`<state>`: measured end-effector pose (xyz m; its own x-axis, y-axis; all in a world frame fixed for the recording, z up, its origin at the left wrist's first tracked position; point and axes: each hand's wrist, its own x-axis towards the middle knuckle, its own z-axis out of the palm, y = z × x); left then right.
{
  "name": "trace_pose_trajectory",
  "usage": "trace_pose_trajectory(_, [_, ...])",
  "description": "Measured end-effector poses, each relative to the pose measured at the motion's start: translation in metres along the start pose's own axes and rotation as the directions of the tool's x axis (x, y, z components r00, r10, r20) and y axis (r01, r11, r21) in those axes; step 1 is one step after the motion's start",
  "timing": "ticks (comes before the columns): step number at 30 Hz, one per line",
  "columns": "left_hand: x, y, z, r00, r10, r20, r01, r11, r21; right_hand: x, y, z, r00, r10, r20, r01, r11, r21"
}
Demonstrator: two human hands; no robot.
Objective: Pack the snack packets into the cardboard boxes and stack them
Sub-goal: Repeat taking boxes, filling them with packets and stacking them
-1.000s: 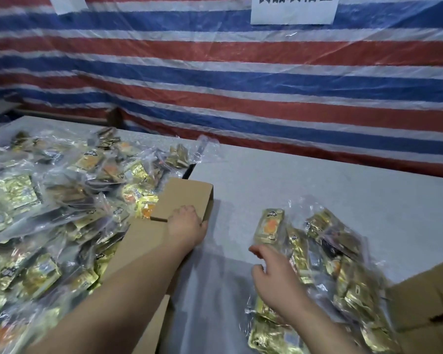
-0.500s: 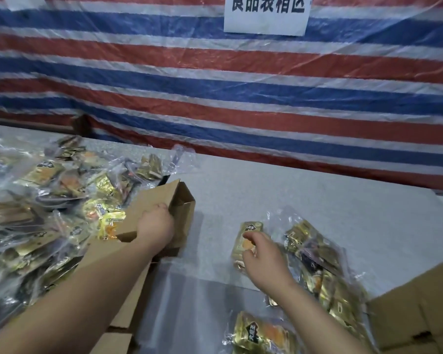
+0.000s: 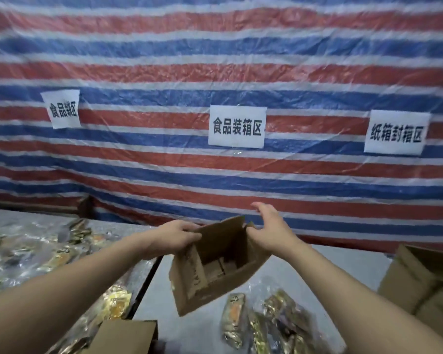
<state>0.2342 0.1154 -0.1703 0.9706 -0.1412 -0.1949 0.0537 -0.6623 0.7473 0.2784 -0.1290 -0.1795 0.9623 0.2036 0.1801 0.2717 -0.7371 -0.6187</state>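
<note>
open cardboard box [image 3: 215,264] held tilted above the worktop [image 3: 205,328] at centre. left hand [image 3: 173,238] grip clamps its 9 o'clock wall; right hand [image 3: 273,229] grip on the 3 o'clock flap, fingertips hidden. snack packets [image 3: 266,320] at 5 o'clock, cut off by frame edge.

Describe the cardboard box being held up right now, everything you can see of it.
The small brown cardboard box is held in the air above the grey table, tilted with its open top facing the camera. Its flaps stand open and the inside looks empty. The left hand grips its left flap; the right hand holds the right edge.
</note>
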Motion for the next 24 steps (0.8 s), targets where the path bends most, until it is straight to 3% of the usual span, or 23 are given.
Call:
trace_pose_trajectory(4, [-0.057,0.056,-0.001,0.987,0.128,0.098,-0.127,0.992,-0.022,-0.037,-0.033,-0.06,0.998,-0.05,0.032,0.054,0.985,-0.166])
trace_pose_trajectory(8, [-0.101,0.086,0.004,0.968,0.162,0.191,-0.155,0.987,-0.052,-0.094,-0.047,-0.097,0.987,-0.061,0.15,0.103,0.951,-0.291])
trace_pose_trajectory(13, [-0.132,0.101,0.019,0.947,0.141,0.289,-0.127,0.99,-0.068,-0.156,-0.048,-0.113,0.996,-0.039,0.079,0.065,0.931,-0.36])
trace_pose_trajectory(15, [-0.14,0.104,0.031,0.96,0.147,0.238,-0.138,0.989,-0.05,-0.173,-0.046,-0.116,0.998,-0.021,0.053,0.039,0.936,-0.35])
trace_pose_trajectory(19, [-0.154,0.097,0.057,0.986,0.15,-0.069,-0.157,0.982,-0.105,-0.198,-0.043,-0.112,0.999,0.042,0.011,-0.036,0.943,-0.329])
trace_pose_trajectory(22, [-0.164,0.079,0.08,0.987,0.128,-0.095,-0.145,0.967,-0.211,-0.212,-0.035,-0.091,0.992,0.128,0.018,-0.115,0.939,-0.323])
trace_pose_trajectory(24, [-0.169,0.058,0.1,0.983,0.141,-0.12,-0.162,0.969,-0.189,-0.225,-0.023,-0.07,0.985,0.175,0.014,-0.161,0.933,-0.321])
